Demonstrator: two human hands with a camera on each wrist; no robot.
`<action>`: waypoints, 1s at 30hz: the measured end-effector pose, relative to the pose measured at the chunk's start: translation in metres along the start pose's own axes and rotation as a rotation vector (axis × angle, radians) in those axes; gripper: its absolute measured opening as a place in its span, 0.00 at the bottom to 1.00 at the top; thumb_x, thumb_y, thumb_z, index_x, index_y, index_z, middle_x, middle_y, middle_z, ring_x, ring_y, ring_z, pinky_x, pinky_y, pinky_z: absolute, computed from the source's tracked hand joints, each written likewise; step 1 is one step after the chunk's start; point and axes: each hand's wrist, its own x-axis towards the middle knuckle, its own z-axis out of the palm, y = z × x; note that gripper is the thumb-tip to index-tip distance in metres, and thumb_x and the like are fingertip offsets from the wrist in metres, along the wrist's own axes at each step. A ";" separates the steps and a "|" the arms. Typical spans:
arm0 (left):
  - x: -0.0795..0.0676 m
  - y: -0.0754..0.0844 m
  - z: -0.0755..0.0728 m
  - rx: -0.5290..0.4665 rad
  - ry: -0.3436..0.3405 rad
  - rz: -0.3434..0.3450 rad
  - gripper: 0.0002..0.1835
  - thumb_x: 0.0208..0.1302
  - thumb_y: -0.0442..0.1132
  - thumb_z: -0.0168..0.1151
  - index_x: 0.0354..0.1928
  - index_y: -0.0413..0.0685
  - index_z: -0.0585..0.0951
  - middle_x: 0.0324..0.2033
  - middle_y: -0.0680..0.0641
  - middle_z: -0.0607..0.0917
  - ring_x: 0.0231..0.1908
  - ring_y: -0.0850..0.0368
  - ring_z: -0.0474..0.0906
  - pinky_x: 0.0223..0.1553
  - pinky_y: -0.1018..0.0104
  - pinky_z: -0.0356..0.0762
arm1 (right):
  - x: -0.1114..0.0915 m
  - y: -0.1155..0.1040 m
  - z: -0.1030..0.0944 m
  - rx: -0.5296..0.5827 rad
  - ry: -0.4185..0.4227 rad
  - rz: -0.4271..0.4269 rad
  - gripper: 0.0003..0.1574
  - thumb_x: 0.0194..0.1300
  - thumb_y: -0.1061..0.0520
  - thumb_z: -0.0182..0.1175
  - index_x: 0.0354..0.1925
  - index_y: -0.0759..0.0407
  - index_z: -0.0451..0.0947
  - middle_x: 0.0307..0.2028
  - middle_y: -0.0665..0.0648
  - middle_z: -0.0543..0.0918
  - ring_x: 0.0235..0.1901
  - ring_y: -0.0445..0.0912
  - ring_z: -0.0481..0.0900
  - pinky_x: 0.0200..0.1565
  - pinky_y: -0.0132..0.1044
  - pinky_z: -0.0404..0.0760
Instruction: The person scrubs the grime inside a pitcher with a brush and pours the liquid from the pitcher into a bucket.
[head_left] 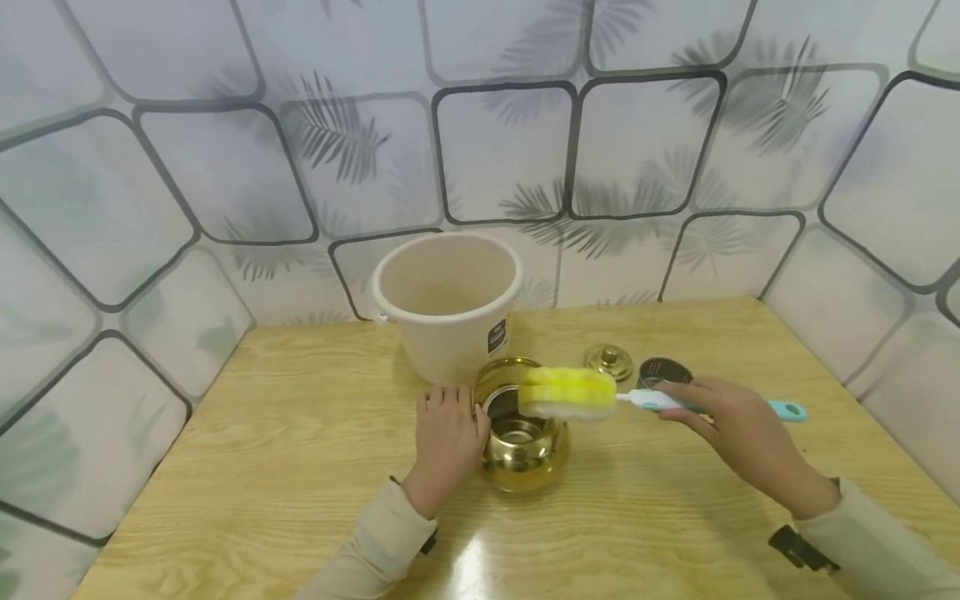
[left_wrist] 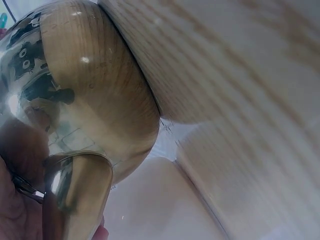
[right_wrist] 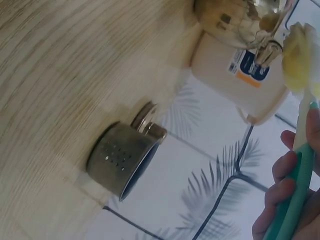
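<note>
Left hand (head_left: pixel 450 433) grips the left side of a gold pot (head_left: pixel 525 467) on the table (head_left: pixel 300 417); likely stiff and slippery, best steadied there. A brush (head_left: pixel 566 393), probably light and soft-headed, hovers near its right edge, handle (head_left: pixel 789 411) wrapped by the right hand (head_left: pixel 750 429).

A yellow-headed sponge brush (head_left: pixel 600 392) hovers above the lidless golden pot (head_left: pixel 517 458).

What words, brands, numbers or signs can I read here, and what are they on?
None can be read.
On the bucket: a dark label with pale print, too small and blurred to make out.
On the gold pot, yellow-headed brush and metal strainer: no writing I can see.
</note>
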 end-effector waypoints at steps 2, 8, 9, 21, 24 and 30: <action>0.000 0.000 0.000 0.004 0.013 0.002 0.15 0.61 0.43 0.49 0.38 0.38 0.78 0.33 0.41 0.83 0.39 0.45 0.75 0.46 0.51 0.69 | -0.002 0.005 -0.004 0.010 -0.016 0.046 0.21 0.51 0.53 0.67 0.46 0.56 0.83 0.27 0.49 0.83 0.22 0.40 0.77 0.26 0.36 0.77; 0.000 0.000 0.000 0.017 0.055 0.015 0.14 0.60 0.43 0.50 0.35 0.38 0.78 0.30 0.41 0.82 0.37 0.45 0.75 0.45 0.52 0.70 | -0.009 0.028 -0.019 0.027 -0.042 0.158 0.21 0.54 0.55 0.66 0.48 0.58 0.81 0.40 0.59 0.86 0.38 0.57 0.83 0.37 0.47 0.78; 0.000 0.000 0.000 0.017 0.056 0.016 0.13 0.60 0.43 0.51 0.34 0.38 0.78 0.30 0.41 0.82 0.37 0.45 0.75 0.45 0.52 0.70 | -0.011 0.032 -0.020 0.025 -0.052 0.181 0.21 0.55 0.55 0.65 0.48 0.58 0.81 0.41 0.60 0.86 0.39 0.58 0.83 0.38 0.47 0.77; 0.000 -0.001 0.000 0.011 0.053 0.012 0.14 0.60 0.43 0.50 0.36 0.38 0.78 0.30 0.41 0.82 0.37 0.44 0.75 0.45 0.51 0.70 | -0.034 0.091 -0.019 0.034 -0.177 0.454 0.23 0.68 0.47 0.52 0.54 0.59 0.76 0.25 0.63 0.80 0.10 0.36 0.52 0.14 0.32 0.55; 0.000 -0.001 0.001 0.016 0.068 0.017 0.14 0.60 0.42 0.50 0.35 0.38 0.78 0.29 0.41 0.82 0.37 0.45 0.75 0.45 0.52 0.70 | -0.038 0.102 -0.016 0.024 -0.205 0.512 0.27 0.68 0.44 0.51 0.54 0.62 0.74 0.17 0.58 0.72 0.10 0.38 0.53 0.13 0.33 0.56; 0.000 -0.001 0.002 0.018 0.094 0.022 0.12 0.59 0.42 0.51 0.32 0.39 0.77 0.28 0.42 0.81 0.35 0.46 0.75 0.44 0.52 0.70 | -0.045 0.119 -0.011 -0.006 -0.264 0.587 0.32 0.68 0.40 0.48 0.54 0.65 0.73 0.14 0.52 0.67 0.10 0.41 0.57 0.12 0.33 0.57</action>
